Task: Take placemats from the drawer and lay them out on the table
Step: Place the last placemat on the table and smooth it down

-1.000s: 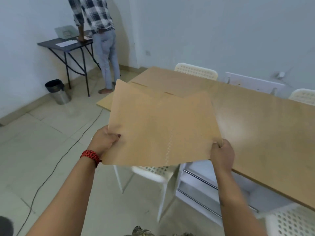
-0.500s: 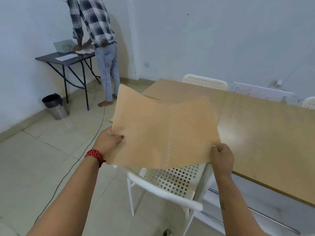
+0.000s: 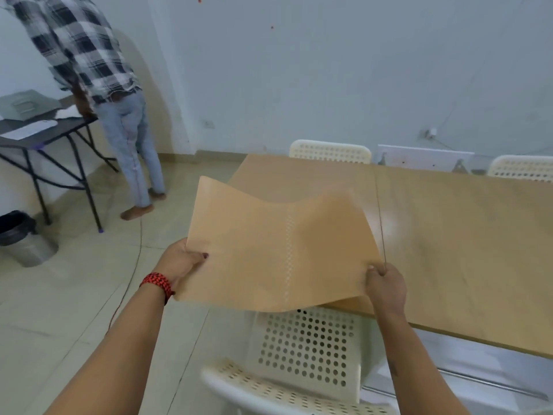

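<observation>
A thin tan placemat hangs in the air in front of me, bowed in the middle, its far part over the near left corner of the long wooden table. My left hand pinches its left edge, thumb on top. My right hand grips its near right corner. A strip of small perforations runs down the mat's middle. No drawer is visible.
A white perforated plastic chair stands right below the mat, tucked at the table's near side. Two more white chairs stand behind the table. A person leans over a black folding table at left, near a bin.
I have stepped closer to the table. The placemat, held by both hands throughout, has moved forward over the table's near corner, and the chair now sits directly beneath it.
</observation>
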